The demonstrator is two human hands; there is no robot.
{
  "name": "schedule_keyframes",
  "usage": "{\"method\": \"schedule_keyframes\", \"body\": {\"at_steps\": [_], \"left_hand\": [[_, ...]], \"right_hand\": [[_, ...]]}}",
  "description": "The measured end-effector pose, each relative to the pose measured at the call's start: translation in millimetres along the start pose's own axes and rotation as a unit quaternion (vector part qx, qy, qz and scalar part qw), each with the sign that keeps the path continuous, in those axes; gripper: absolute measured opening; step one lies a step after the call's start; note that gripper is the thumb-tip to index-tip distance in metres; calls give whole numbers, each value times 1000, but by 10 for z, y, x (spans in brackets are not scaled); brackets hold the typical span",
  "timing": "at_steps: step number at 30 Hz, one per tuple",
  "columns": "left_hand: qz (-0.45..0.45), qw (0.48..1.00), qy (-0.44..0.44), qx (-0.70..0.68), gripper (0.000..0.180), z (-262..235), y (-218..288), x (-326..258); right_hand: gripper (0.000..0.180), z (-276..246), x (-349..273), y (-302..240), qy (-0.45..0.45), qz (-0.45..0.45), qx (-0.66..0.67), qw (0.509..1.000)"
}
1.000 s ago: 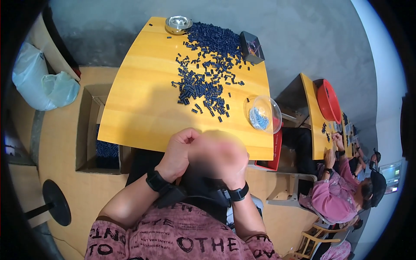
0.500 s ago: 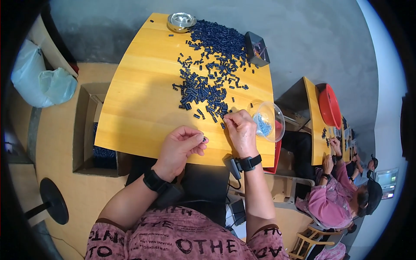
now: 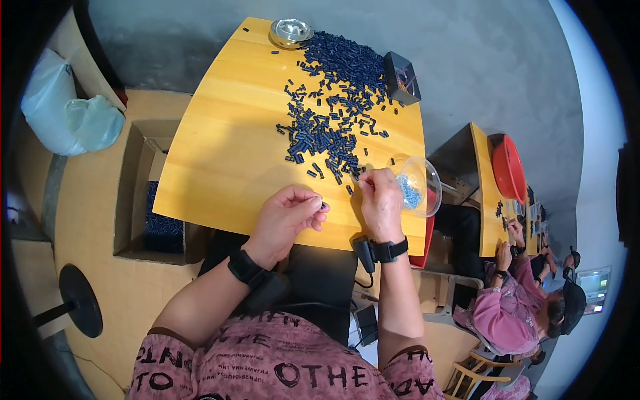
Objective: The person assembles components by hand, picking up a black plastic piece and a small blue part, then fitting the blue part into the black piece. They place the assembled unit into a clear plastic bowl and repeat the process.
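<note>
My left hand [image 3: 291, 219] is over the table's near edge, thumb and fingers pinched on a small dark piece [image 3: 323, 206] that shows only in part. To its right, my right hand [image 3: 383, 200] has its fingertips pinched together at the near end of a scatter of short dark blue tube-shaped pieces [image 3: 323, 138]. Whatever those fingertips hold is too small to make out. Right beside this hand is a clear plastic bowl [image 3: 435, 180] with tiny light-blue pieces [image 3: 409, 194] inside.
At the table's [image 3: 220, 133] far end, a metal bowl [image 3: 291, 33] and a black tray [image 3: 403, 81] flank a dense heap of dark pieces [image 3: 343, 60]. A cardboard box [image 3: 127, 200] stands at left. On the right, a person [image 3: 510, 307] works at another table with a red basin [image 3: 509, 168].
The whole view has shifted a little, so table and hands appear slightly further right. Both hands keep nearly the same pinched pose and place over the table.
</note>
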State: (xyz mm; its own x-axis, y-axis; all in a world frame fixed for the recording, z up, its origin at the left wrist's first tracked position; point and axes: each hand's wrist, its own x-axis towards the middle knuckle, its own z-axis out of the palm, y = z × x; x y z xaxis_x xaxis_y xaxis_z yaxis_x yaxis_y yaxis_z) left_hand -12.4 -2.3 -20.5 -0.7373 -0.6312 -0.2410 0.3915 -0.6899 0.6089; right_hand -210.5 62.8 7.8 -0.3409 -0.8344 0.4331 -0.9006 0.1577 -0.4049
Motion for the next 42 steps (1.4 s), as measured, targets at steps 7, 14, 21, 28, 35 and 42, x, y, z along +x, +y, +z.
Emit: {"method": "schedule_keyframes", "body": {"at_steps": [7,14,21,28,35,42], "left_hand": [[9,999,-25,-35,8,-19,-28,-81],[23,997,-77,-17,10,215,36,-392],[41,992,-118,9,9,365,60,-668],[57,992,-114,20,7,436,74,-772],[96,984,-101,110,6,439,102,-783],[128,978,-96,132,9,424,80,-763]], "right_hand": [[5,-296,-509,-517,-58,249,491,833],[15,-490,-856,-914,-34,258,640,723],[12,-662,-980,-1076,-24,198,647,736],[11,-740,-1044,-1140,-11,186,625,758],[11,-689,-1074,-1101,-4,183,614,768],[9,-514,-1107,-1114,-13,251,760,599]]}}
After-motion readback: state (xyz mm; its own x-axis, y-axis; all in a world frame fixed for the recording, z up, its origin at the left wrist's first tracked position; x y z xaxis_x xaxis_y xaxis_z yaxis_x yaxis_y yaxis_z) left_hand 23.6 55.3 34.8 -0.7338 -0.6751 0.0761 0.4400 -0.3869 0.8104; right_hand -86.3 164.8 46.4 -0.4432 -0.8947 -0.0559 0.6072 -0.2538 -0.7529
